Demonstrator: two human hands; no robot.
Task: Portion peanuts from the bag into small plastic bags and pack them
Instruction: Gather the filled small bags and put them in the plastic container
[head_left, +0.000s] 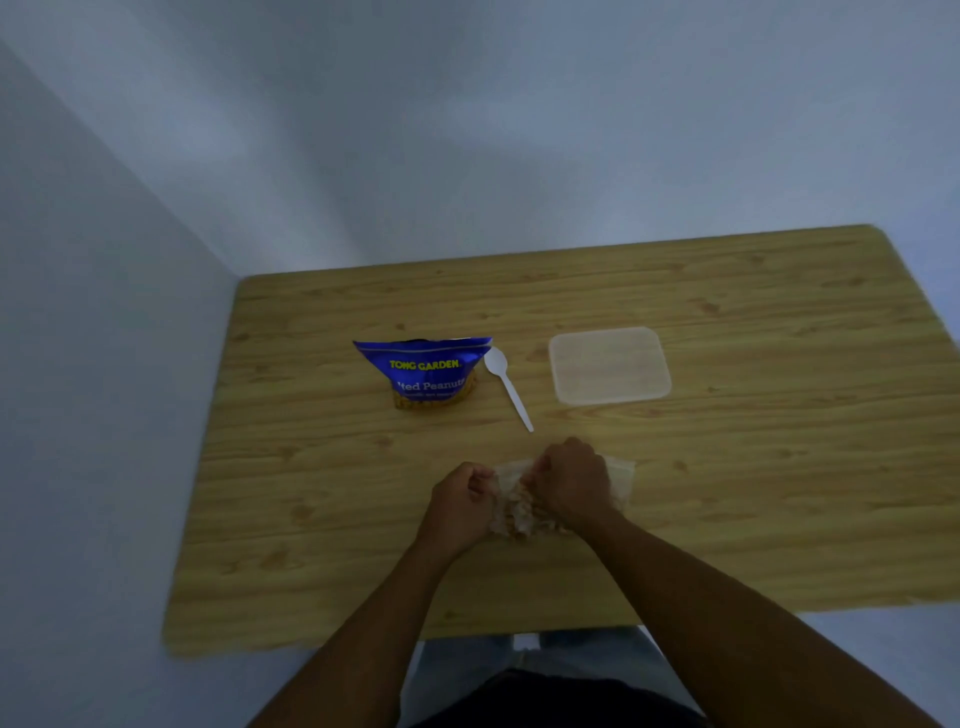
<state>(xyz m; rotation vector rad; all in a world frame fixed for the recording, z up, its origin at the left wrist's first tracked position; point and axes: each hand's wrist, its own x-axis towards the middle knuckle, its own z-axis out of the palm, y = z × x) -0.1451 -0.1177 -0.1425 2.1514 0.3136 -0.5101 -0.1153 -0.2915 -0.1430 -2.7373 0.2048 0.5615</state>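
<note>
A small clear plastic bag (517, 512) with peanuts in it lies on the wooden table (311, 493) near its front middle. My left hand (460, 501) pinches the bag's left edge with curled fingers. My right hand (574, 480) grips the bag's top from the right and covers much of it. More clear plastic (623, 475) shows flat under and beyond my right hand. The blue peanut bag (426, 374) stands open at the top, farther back and to the left. A white plastic spoon (506, 384) lies just right of it, bowl away from me.
A translucent square plastic container (609, 371) sits at the back right of the table. The table stands against pale walls at the left and the back. My legs show below the table's front edge.
</note>
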